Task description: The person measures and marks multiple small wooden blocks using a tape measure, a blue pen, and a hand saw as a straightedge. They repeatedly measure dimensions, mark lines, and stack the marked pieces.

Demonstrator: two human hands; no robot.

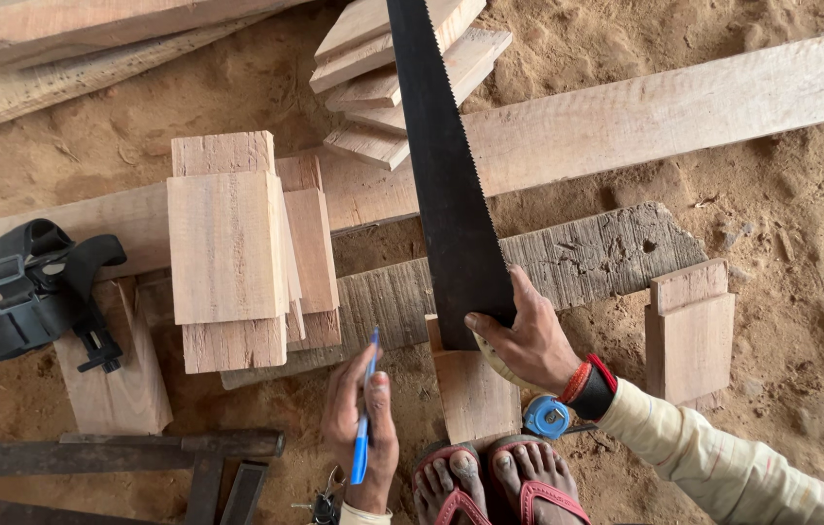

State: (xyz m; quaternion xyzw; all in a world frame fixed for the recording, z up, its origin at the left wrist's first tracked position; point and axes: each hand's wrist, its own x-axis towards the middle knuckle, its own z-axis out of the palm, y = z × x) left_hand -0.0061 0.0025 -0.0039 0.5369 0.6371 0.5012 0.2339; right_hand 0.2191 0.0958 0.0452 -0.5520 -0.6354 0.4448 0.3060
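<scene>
Head view looks straight down on a sandy floor [801,194] strewn with timber. Biggest of all is the long plank [665,117] running from about nine o'clock up to two o'clock, with a rougher grey board [577,262] lying just below it. At ten o'clock from the feet sits a stack of short cut blocks [227,243], neatly piled, and another loose heap of offcuts [383,87] lies at twelve o'clock.

Across the middle stands the handsaw [446,175], its dark blade reaching from the top edge down to the right hand [524,340], which is closed around the handle end; the teeth face three o'clock. Under that hand a short block [475,394] rests with its near end by the sandalled feet [499,481]. The left hand [361,428], at seven o'clock from the saw grip, is curled loosely about a blue pen [365,418] held point up.

As I read it, marking is done or nearly so and the saw is being brought to the block. A cut would call for the pen to be set aside, the block steadied, and the teeth laid on the line.

A small blue tape measure [546,416] lies beside the right wrist, and a black head-strap mount [38,292] sits at nine o'clock.
</scene>
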